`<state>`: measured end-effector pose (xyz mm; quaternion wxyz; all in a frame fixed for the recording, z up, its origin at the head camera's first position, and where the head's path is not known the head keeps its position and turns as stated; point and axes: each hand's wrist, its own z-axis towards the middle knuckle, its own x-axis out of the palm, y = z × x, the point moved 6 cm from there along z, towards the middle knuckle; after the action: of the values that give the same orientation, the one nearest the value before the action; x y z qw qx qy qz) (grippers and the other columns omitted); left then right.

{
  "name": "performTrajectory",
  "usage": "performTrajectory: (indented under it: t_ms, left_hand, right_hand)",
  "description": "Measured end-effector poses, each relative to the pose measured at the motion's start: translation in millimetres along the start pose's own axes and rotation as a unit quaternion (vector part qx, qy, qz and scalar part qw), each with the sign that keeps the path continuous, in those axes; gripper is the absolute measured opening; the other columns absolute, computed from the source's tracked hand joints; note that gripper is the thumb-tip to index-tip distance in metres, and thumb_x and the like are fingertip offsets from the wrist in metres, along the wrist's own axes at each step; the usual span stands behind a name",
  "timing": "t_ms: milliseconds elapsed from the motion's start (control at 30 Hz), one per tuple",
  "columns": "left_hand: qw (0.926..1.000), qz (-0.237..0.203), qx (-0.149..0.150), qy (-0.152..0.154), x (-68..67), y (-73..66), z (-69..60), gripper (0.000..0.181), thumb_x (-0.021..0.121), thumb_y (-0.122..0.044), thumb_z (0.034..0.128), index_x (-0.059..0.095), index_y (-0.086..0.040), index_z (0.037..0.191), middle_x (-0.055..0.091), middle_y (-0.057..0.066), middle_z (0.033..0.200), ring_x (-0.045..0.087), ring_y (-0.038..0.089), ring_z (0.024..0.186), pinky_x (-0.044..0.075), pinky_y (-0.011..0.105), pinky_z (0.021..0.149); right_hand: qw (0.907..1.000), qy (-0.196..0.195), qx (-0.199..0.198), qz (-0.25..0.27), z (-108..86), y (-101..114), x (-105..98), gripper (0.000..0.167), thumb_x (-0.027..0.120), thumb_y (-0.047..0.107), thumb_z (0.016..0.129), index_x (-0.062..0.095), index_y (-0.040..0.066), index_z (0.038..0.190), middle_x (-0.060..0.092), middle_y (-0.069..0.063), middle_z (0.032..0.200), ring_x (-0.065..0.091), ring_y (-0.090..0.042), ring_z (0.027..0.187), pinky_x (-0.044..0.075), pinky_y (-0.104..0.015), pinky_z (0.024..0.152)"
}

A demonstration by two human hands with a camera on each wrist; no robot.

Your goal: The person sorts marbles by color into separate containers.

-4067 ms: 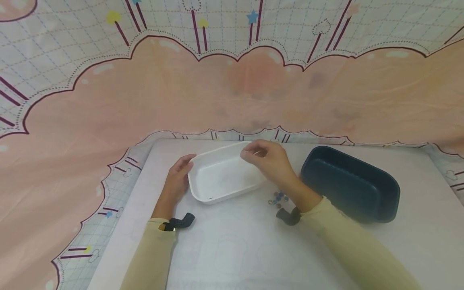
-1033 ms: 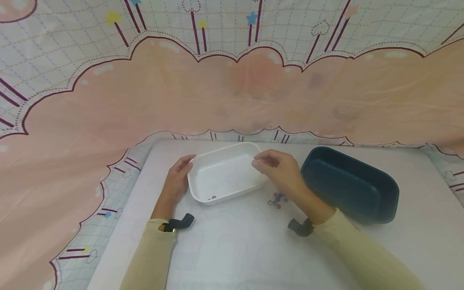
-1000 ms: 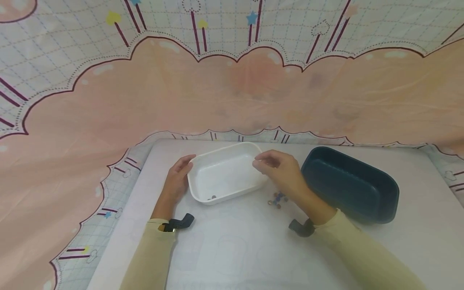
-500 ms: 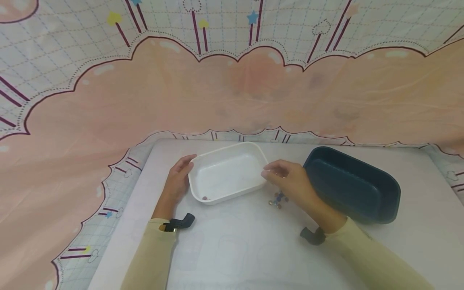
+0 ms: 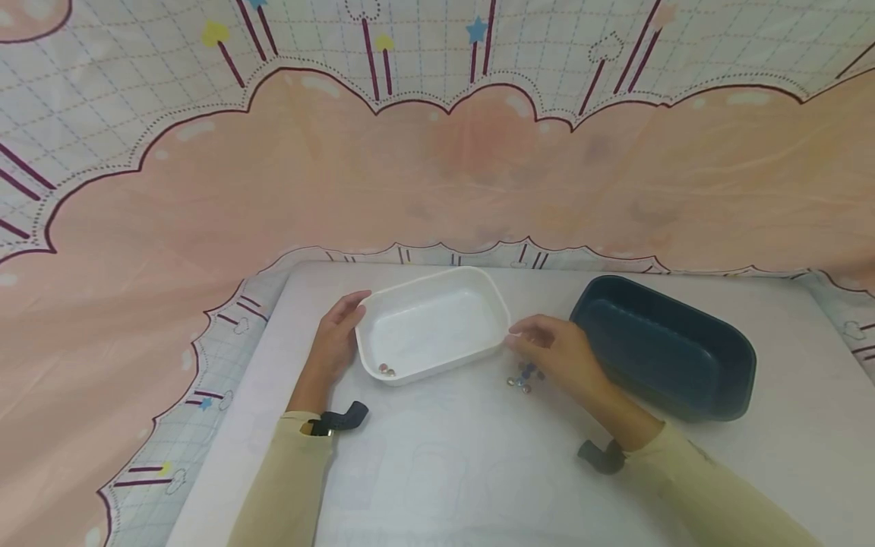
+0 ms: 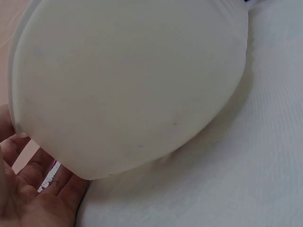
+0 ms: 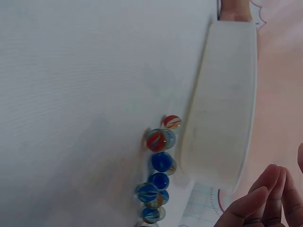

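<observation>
A white tray is held at its left end by my left hand, thumb over the rim and fingers outside. In the left wrist view, the left hand shows at the end of the tray's outer wall. Two small marbles lie in the tray's near left corner. My right hand is by the tray's right end, fingers bent loosely. The right wrist view shows no object among the right hand's fingers. Several glass marbles, blue and red-swirled, lie on the table beside the tray, below that hand.
A dark blue tray stands at the right, just beyond my right hand. Patterned cloth hangs behind the white table. Each wrist carries a black curved mount.
My right hand has drawn back from over the white tray, to the right and nearer. One marble more shows in the tray, and the marbles there have rolled left. My left hand has kept its place.
</observation>
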<state>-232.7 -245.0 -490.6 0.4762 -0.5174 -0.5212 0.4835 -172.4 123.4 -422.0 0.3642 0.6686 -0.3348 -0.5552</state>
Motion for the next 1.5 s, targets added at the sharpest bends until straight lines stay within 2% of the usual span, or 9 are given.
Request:
performTrajectory:
  t_ms: [333, 733, 1167, 1500]
  left_hand:
    - [1.0000, 0.008, 0.000, 0.002, -0.4, 1.4, 1.0, 0.043, 0.053, -0.029, 0.1069, 0.052, -0.012, 0.147, 0.050, 0.007, 0.155, 0.050, 0.022, 0.141, 0.047, 0.025, 0.113]
    - [1.0000, 0.001, -0.001, -0.006, 0.7, -0.5, -2.1, 0.042, 0.054, -0.029, 0.1062, 0.053, -0.014, 0.145, 0.051, 0.006, 0.153, 0.053, 0.019, 0.139, 0.049, 0.019, 0.108]
    - [0.9999, -0.009, -0.006, -0.002, 2.5, 0.1, -1.8, 0.045, 0.053, -0.027, 0.1070, 0.050, -0.010, 0.148, 0.050, 0.007, 0.154, 0.051, 0.022, 0.140, 0.048, 0.024, 0.111]
    - [0.9997, -0.022, -0.005, -0.002, 4.1, -1.3, -2.5, 0.043, 0.053, -0.023, 0.1069, 0.050, -0.008, 0.147, 0.050, 0.010, 0.153, 0.053, 0.020, 0.137, 0.050, 0.020, 0.108]
  right_hand:
    - [0.9998, 0.008, 0.015, -0.014, 0.6, -15, 2, 0.029, 0.077, 0.040, 0.091, 0.074, 0.020, 0.111, 0.074, -0.004, 0.090, 0.066, -0.024, 0.082, 0.057, -0.030, 0.065]
    - [0.9982, 0.011, 0.042, -0.040, -1.2, -27, 4, 0.032, 0.078, 0.041, 0.090, 0.075, 0.019, 0.112, 0.068, -0.005, 0.094, 0.059, -0.021, 0.083, 0.054, -0.029, 0.065]
    - [0.9964, 0.032, 0.047, -0.063, -0.5, -40, 6, 0.026, 0.076, 0.039, 0.091, 0.076, 0.021, 0.109, 0.068, -0.002, 0.084, 0.058, -0.021, 0.080, 0.048, -0.030, 0.067]
    - [0.9956, 0.030, 0.042, -0.078, -3.0, -39, 7, 0.022, 0.078, 0.039, 0.089, 0.077, 0.023, 0.103, 0.066, -0.001, 0.084, 0.056, -0.021, 0.081, 0.047, -0.031, 0.067]
